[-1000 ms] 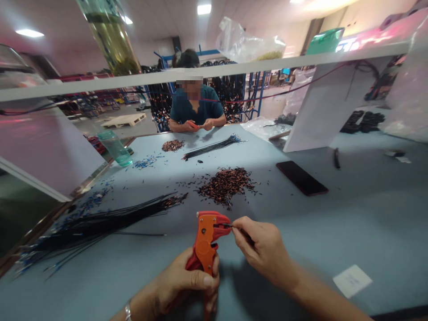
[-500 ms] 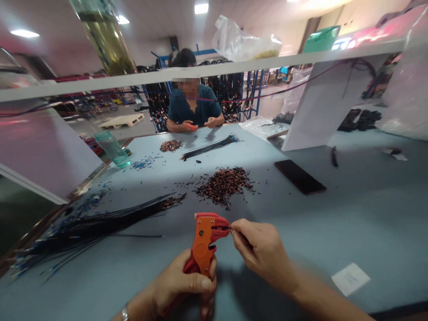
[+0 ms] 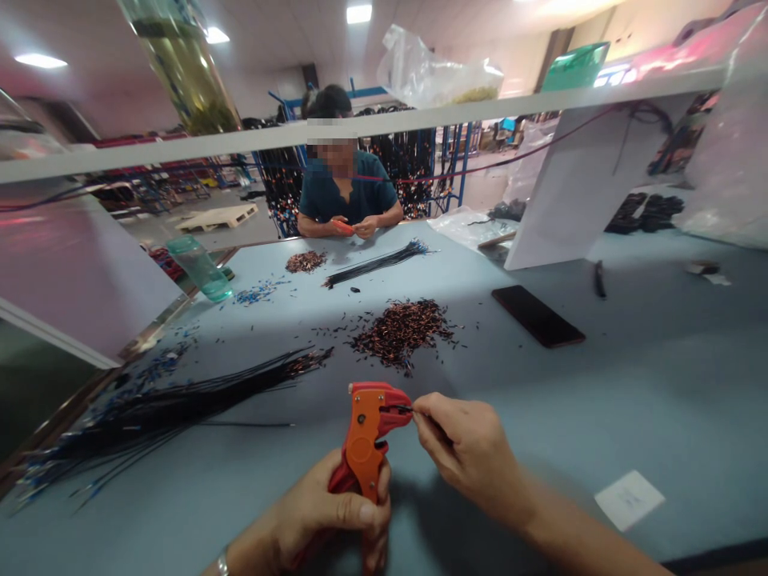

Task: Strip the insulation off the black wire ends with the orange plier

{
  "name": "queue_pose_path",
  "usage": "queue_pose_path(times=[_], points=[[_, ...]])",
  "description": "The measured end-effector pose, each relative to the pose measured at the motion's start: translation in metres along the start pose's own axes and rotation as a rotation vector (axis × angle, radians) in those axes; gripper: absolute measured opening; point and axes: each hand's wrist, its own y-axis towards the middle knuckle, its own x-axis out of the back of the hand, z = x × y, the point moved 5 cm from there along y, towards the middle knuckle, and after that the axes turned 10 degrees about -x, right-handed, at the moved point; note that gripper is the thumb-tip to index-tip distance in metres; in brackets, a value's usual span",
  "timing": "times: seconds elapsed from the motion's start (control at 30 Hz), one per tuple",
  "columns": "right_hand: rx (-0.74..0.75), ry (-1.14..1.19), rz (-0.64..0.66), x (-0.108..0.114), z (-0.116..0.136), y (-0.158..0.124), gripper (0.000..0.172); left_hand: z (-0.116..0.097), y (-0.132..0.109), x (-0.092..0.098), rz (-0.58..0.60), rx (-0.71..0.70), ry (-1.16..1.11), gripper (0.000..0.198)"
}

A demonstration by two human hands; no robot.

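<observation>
My left hand (image 3: pixel 345 508) is wrapped round the handles of an orange and red wire stripper (image 3: pixel 365 436), held upright above the table. The stripper's jaws point right. At their tip, my right hand (image 3: pixel 465 436) pinches a thin black wire (image 3: pixel 406 409), whose end lies between the jaws; most of the wire is hidden by my fingers. Just beyond the tool lies a heap of short black and copper-coloured wire offcuts (image 3: pixel 403 332). To the left stretches a bundle of long black wires (image 3: pixel 198 400) with stripped copper ends towards the middle.
A phone (image 3: pixel 538 316) and a white paper square (image 3: pixel 630 500) lie to the right. Across the table a co-worker (image 3: pixel 348 192) holds a red tool near another wire bundle (image 3: pixel 378 264). A green bottle (image 3: pixel 201 268) stands at left. A white shelf (image 3: pixel 420 124) spans above.
My hands and the wire stripper stay almost in place. Across the table, the co-worker's hands have come together at the red tool.
</observation>
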Motion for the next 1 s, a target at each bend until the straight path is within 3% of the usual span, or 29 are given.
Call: queue_pose_path(times=[0.53,1.0], points=[[-0.035,0.028,0.037,0.0021,0.0004,0.0015,0.020,0.0047,0.0024,-0.0003,0.006,0.004,0.022,0.036],[0.041,-0.016,-0.002,0.0013,0.0060,-0.0021,0.019,0.0094,0.0027,-0.0006,-0.010,-0.028,0.074,0.041]])
